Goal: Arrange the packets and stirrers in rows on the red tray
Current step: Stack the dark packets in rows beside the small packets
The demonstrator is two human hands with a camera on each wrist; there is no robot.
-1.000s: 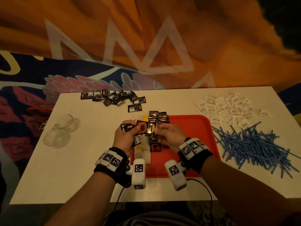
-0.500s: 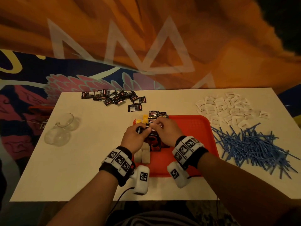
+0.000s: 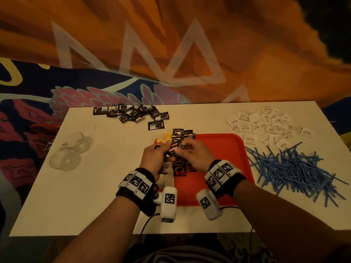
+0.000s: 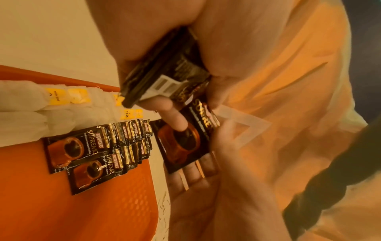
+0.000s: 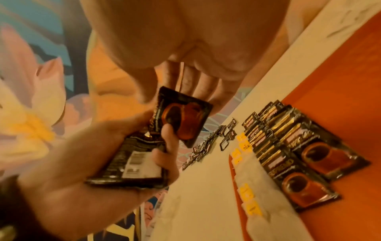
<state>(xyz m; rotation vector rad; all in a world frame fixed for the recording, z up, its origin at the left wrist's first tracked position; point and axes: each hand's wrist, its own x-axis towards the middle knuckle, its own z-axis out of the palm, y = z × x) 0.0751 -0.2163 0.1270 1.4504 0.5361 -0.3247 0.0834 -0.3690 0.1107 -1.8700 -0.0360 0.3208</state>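
Two hands meet over the far left part of the red tray (image 3: 228, 168), lifted since a half second ago, when they pressed low on the rows. The left hand (image 3: 153, 158) grips a stack of coffee packets (image 4: 163, 76). The right hand (image 3: 193, 154) pinches a single packet (image 5: 183, 119) by thumb and fingers. Laid rows of coffee packets (image 4: 86, 151) and tea bags (image 4: 41, 106) lie unchanged beneath.

The head view looks down from above and behind both hands at the whole table (image 3: 95, 196). Each wrist view sits close under its own palm, facing the fingers; both share the held coffee packet (image 4: 183, 143) and the tray rows beyond it.
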